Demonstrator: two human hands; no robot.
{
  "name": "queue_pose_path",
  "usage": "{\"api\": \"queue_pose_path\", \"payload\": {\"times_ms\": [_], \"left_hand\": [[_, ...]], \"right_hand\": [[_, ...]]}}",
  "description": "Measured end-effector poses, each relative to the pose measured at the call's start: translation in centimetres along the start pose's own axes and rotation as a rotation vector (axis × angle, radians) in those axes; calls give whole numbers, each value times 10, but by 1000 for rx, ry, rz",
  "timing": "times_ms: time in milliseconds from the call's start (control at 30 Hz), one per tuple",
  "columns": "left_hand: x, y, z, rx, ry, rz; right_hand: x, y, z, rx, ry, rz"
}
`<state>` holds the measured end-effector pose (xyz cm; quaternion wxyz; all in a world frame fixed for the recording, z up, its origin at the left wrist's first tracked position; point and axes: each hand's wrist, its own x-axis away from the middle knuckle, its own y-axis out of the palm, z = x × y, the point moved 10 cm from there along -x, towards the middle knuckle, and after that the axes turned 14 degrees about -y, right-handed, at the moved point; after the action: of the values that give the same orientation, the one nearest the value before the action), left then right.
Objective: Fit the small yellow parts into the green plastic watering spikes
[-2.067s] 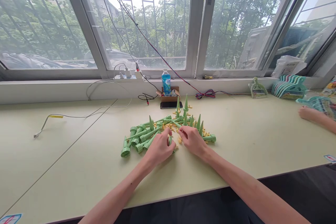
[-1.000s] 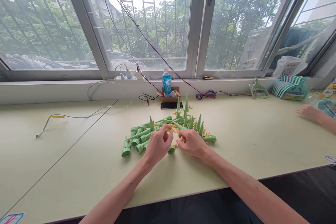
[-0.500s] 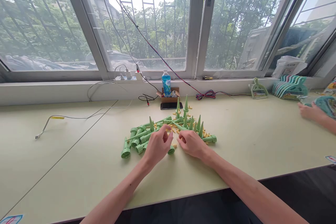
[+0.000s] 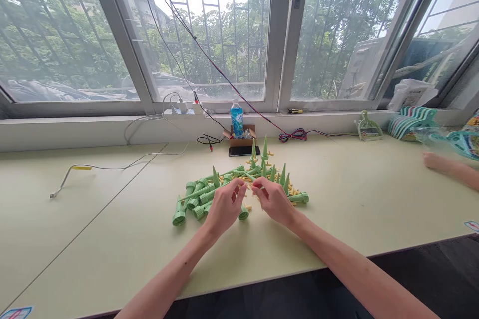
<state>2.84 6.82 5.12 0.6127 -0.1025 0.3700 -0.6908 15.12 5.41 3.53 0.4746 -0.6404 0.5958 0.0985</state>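
Note:
Several green plastic spikes (image 4: 205, 195) with ribbed collars, which look like plant watering spikes, lie heaped on the table, and some stand point up. Small yellow pieces (image 4: 295, 192) are scattered among them. Over the front of the heap, my left hand (image 4: 225, 205) is closed, thumb and fingers pinched together; whatever is between its fingertips is too small to name. Facing it, a short gap away, my right hand (image 4: 276, 203) is also pinched, and its fingertips hide what they hold. One spike's round collar (image 4: 243, 214) shows just right of my left hand.
Behind the heap are a dark phone (image 4: 244, 150), a small cardboard box (image 4: 250, 141) and a blue bottle (image 4: 237, 118). Cables (image 4: 295, 134) lie along the wall. Another person's hand (image 4: 436, 160) is at far right, near turquoise dustpan-like items (image 4: 413, 122).
My right hand has lifted slightly, its fingertips rising toward those of my left hand. My left hand has barely moved. At far right the other person's hand has shifted, and a turquoise item has moved.

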Motion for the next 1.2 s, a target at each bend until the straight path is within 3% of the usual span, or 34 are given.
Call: {"api": "queue_pose_path", "payload": {"times_ms": [633, 1200], "left_hand": [[0, 3, 4, 76, -11, -74], [-3, 7, -9, 226, -127, -127]], "right_hand": [[-1, 2, -8, -52, -71, 5], [-2, -2, -3, -107, -2, 37]]}}
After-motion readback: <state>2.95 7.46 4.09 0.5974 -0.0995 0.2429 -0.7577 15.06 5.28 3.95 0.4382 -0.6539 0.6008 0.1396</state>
